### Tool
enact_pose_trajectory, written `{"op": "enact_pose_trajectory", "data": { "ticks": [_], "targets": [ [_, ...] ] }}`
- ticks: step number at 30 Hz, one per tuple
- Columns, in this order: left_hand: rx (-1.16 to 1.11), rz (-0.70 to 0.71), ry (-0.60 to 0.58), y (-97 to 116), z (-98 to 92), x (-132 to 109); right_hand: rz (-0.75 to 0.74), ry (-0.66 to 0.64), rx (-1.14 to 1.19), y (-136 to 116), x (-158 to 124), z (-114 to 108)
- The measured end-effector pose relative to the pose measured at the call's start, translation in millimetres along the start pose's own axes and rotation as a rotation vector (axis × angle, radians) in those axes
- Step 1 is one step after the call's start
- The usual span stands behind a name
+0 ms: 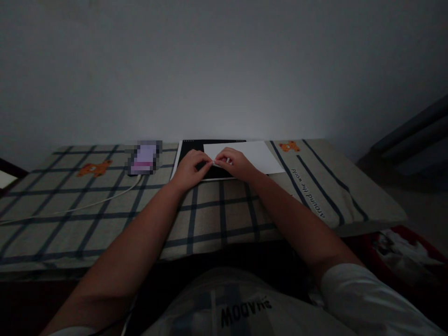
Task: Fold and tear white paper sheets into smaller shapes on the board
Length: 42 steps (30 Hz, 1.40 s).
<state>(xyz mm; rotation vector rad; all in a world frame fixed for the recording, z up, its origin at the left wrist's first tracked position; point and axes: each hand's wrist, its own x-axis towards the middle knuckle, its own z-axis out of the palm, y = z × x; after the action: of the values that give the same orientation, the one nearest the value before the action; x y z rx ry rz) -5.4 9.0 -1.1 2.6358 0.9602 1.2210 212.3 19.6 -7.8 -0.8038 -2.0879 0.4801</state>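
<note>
My left hand (191, 169) and my right hand (235, 163) meet fingertip to fingertip over a black sheet or pad (192, 147) with a white border. Both are closed in a pinch at the near left corner of a white sheet of paper (264, 156). A small bit of white shows between the fingertips; its exact shape is too small to make out. The paper lies partly over the black surface and reaches past its right side. The right hand covers part of the paper's near edge.
A checked tablecloth (206, 210) with printed bears covers the table, which stands against a grey wall (224, 70). To the left lies a blurred phone (144, 156) with a white cable (115, 196). A red container (402, 228) with white contents sits low at right.
</note>
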Motion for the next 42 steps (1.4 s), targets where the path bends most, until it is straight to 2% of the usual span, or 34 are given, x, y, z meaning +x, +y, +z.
{"op": "enact_pose_trajectory", "data": {
  "ticks": [8,17,31,36,42],
  "targets": [
    [-0.013,-0.041,-0.028,3.2,-0.5,0.4,-0.037,0.013,0.054,-1.4,0.3,0.8],
    [-0.045,-0.039,0.008,-2.9,0.8,0.5,-0.113,0.02,0.018,-7.0,0.4,-1.7],
    [-0.026,-0.079,-0.011,3.8,-2.0,-0.3,0.052,-0.02,0.09,-2.2,-0.6,-1.6],
    [-0.01,-0.065,-0.056,3.2,0.0,0.7,0.038,-0.022,0.079,-2.0,-0.4,-0.3],
    [-0.015,-0.069,-0.045,0.1,-0.6,2.8,0.011,-0.01,0.047,-4.1,0.5,-1.6]
  ]
}}
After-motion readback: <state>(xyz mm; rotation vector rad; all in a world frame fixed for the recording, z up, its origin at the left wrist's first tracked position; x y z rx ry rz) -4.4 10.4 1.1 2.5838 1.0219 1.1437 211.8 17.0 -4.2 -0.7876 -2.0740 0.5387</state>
